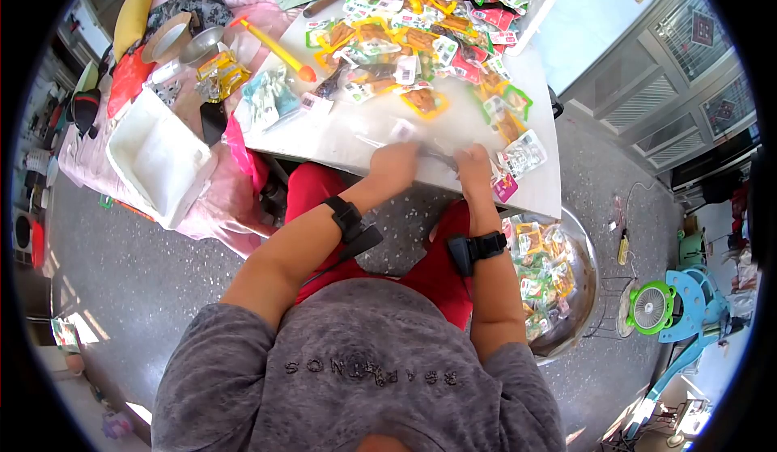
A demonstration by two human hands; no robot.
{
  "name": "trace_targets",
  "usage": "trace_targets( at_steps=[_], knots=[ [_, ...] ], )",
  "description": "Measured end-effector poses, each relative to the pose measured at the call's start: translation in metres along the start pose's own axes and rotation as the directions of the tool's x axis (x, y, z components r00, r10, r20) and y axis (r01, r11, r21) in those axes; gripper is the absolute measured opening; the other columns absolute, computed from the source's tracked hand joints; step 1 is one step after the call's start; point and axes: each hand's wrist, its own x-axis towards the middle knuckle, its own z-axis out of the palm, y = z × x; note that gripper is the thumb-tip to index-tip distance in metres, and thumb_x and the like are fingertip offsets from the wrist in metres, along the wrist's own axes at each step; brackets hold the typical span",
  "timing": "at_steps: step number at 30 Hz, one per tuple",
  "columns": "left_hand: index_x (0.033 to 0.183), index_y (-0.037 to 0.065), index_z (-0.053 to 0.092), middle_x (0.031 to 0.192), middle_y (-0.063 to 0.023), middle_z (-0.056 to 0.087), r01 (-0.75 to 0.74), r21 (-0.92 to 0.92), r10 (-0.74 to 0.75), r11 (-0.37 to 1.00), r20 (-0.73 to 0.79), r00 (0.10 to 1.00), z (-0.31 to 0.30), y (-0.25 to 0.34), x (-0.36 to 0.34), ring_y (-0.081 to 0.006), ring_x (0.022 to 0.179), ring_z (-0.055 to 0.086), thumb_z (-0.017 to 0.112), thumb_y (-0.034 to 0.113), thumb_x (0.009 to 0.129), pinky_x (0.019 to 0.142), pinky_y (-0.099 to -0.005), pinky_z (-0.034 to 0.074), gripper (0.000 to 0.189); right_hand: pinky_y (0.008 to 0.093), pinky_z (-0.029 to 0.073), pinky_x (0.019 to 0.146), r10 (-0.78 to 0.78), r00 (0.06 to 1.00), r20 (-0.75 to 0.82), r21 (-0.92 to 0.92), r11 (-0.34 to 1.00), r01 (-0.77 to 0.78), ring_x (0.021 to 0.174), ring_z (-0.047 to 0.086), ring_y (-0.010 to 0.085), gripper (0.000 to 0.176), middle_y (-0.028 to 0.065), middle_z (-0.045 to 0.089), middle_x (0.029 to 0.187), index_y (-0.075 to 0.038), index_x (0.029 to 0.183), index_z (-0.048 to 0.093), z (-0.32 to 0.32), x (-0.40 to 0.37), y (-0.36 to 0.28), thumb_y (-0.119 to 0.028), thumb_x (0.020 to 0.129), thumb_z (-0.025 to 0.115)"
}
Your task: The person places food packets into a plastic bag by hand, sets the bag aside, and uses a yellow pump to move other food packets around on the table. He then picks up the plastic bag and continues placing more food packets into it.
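Near the table's front edge, my left hand (394, 167) and my right hand (475, 170) are both closed, a short way apart. Between them stretches a clear plastic packet (437, 156) with something dark in it; its exact contents are too blurred to tell. A white label (402, 131) shows just beyond my left hand. To the right of my right hand lie a silver-white packet (524, 154) and a small magenta packet (505, 186). Farther back on the white table (348, 132) is a heap of snack packets (421, 39) in yellow, red and green.
A large metal basin (584, 278) of packets stands on the floor by my right leg. A white foam box (158, 157) rests on the pink-covered bed at left. A yellow toy hammer (275, 47) and bluish-white plastic packets (271, 96) lie at the table's left. A green fan (651, 308) stands far right.
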Motion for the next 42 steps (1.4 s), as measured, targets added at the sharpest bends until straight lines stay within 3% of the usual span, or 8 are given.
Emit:
trace_targets(
  at_steps=[4,10,13,16,19,28,39,42],
  knots=[
    [0.076,0.007,0.053,0.071,-0.0116,0.055,-0.058,0.118,0.063,0.991,-0.041,0.997,-0.001,-0.008,0.006,-0.0306,0.071,0.053,0.046,0.013,0.069,0.063,-0.0410,0.043,0.011,0.0227,0.037,0.037,0.145,0.969,0.200,0.063,0.985,-0.160,0.044,0.044,0.0090,0.015,0.0020,0.046,0.055,-0.005,0.065,0.046,0.012,-0.003,-0.001,-0.013,0.072,0.056],
    [0.077,0.007,0.052,0.074,-0.0124,0.053,-0.167,0.060,0.170,0.984,-0.040,0.985,-0.006,-0.005,0.000,-0.0315,0.073,0.051,0.046,0.013,0.070,0.064,-0.0411,0.041,0.011,0.0224,0.038,0.039,0.209,0.970,0.122,0.194,0.954,-0.230,0.045,0.044,0.0095,0.013,0.0029,0.048,0.059,-0.004,0.070,0.049,0.026,-0.001,0.009,-0.014,0.072,0.057],
    [0.077,0.007,0.052,0.075,-0.0131,0.053,-0.187,0.011,0.187,0.982,-0.107,0.977,-0.005,-0.004,-0.003,-0.0320,0.074,0.051,0.046,0.012,0.070,0.065,-0.0417,0.041,0.011,0.0233,0.039,0.043,0.226,0.949,0.218,0.189,0.945,-0.268,0.052,0.049,0.0122,0.023,0.0044,0.052,0.069,-0.001,0.090,0.050,0.027,-0.006,0.009,-0.016,0.073,0.056],
    [0.077,0.006,0.051,0.075,-0.0135,0.053,-0.210,-0.016,0.206,0.978,-0.123,0.971,-0.004,-0.007,-0.008,-0.0325,0.074,0.050,0.046,0.012,0.071,0.064,-0.0424,0.040,0.010,0.0220,0.038,0.042,0.082,0.957,0.277,-0.163,0.986,-0.037,0.052,0.048,0.0114,0.027,0.0042,0.051,0.069,-0.001,0.095,0.049,0.024,-0.009,0.010,-0.012,0.072,0.056],
    [0.077,0.006,0.051,0.075,-0.0137,0.052,-0.220,-0.025,0.218,0.975,-0.073,0.973,-0.005,-0.008,-0.014,-0.0324,0.074,0.050,0.046,0.012,0.070,0.063,-0.0425,0.040,0.010,0.0201,0.038,0.041,0.151,0.930,0.335,-0.268,0.962,-0.059,0.051,0.048,0.0096,0.025,0.0030,0.051,0.068,-0.001,0.094,0.049,0.011,-0.023,-0.012,-0.009,0.071,0.056],
    [0.084,0.006,0.053,0.076,-0.0109,0.054,-0.351,0.018,0.351,0.936,-0.003,0.936,-0.021,0.002,-0.007,-0.0284,0.074,0.052,0.050,0.012,0.068,0.063,-0.0401,0.040,0.018,0.0214,0.043,0.043,0.310,0.896,0.317,0.302,0.863,-0.405,0.051,0.051,0.0117,0.008,0.0050,0.052,0.067,0.000,0.079,0.049,0.024,-0.018,0.001,-0.002,0.071,0.052],
    [0.096,0.005,0.053,0.084,-0.0112,0.055,-0.363,-0.009,0.363,0.932,0.052,0.930,-0.037,-0.008,0.002,-0.0288,0.080,0.051,0.054,0.017,0.067,0.071,-0.0381,0.041,0.031,0.0259,0.047,0.051,0.243,0.953,0.181,0.536,0.788,-0.303,0.064,0.052,0.0137,0.014,0.0071,0.052,0.080,0.001,0.086,0.048,0.047,-0.024,0.009,0.003,0.072,0.044],
    [0.097,0.003,0.052,0.089,-0.0136,0.054,-0.147,0.071,0.160,0.987,-0.252,0.954,-0.036,-0.054,0.018,-0.0292,0.087,0.049,0.056,0.021,0.067,0.077,-0.0368,0.040,0.035,0.0231,0.044,0.052,0.238,0.969,0.067,0.493,0.836,-0.240,0.064,0.051,0.0133,0.015,0.0064,0.053,0.079,-0.001,0.091,0.049,0.047,-0.025,0.026,-0.001,0.075,0.046]
  ],
)
